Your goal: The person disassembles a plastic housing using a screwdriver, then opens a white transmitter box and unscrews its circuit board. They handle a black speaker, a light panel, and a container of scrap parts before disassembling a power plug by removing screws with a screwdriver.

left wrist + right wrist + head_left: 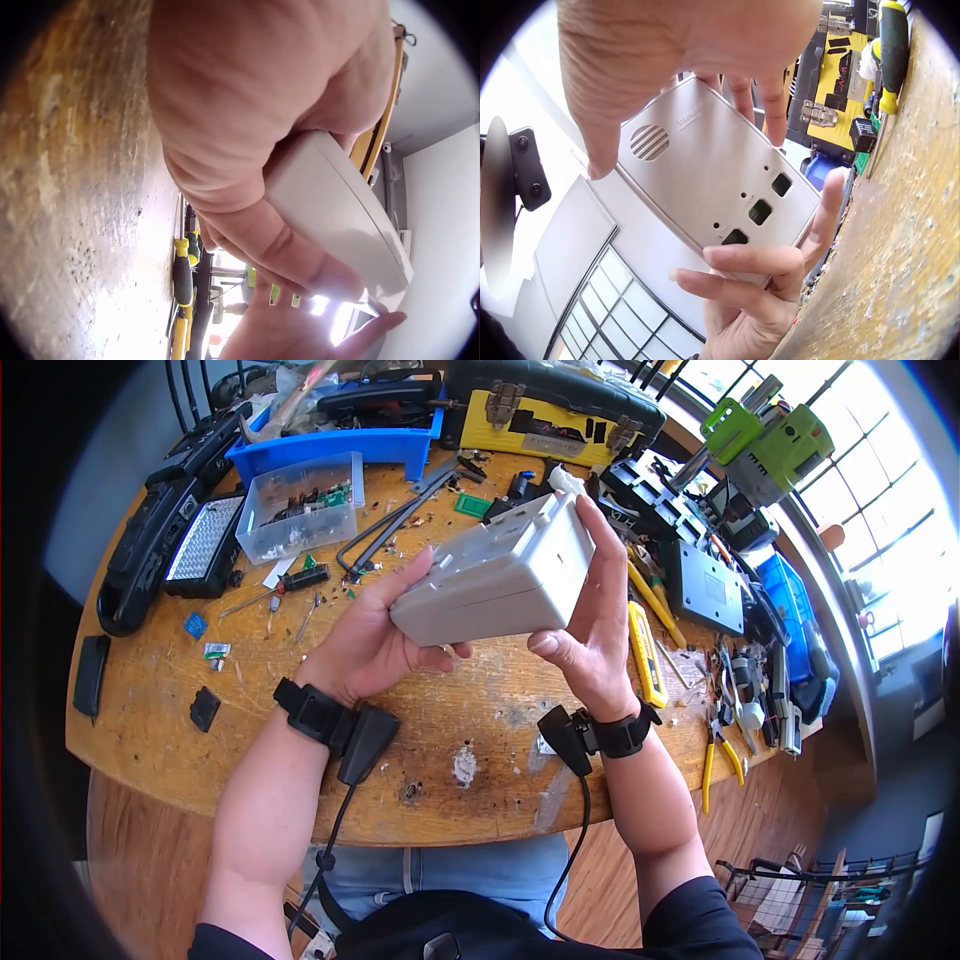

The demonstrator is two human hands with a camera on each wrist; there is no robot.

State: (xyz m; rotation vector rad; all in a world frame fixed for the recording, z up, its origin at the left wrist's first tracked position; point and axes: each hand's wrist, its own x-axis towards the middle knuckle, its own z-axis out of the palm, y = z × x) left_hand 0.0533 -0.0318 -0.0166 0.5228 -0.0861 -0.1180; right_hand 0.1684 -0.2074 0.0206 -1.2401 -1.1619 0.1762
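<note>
Light-grey plastic housing [485,602] is up off the bench [490,700], tilted, between front and back edges; our left hand [365,632] is clamped round one end, our right hand [598,610] grips the other, probably to steady the bulk; yellow-black toolbox [560,435] sits along the back edge, likely out of our way.

1. We see a worn wooden table [140,715], its surface scuffed and stained.
2. Below the table's near edge, we see wood-plank floor [150,840].
3. Beyond the table's left side, we have a plain grey-blue wall [110,420].
4. Right of the table, we find a gridded window [890,490] full of bright white light.
</note>
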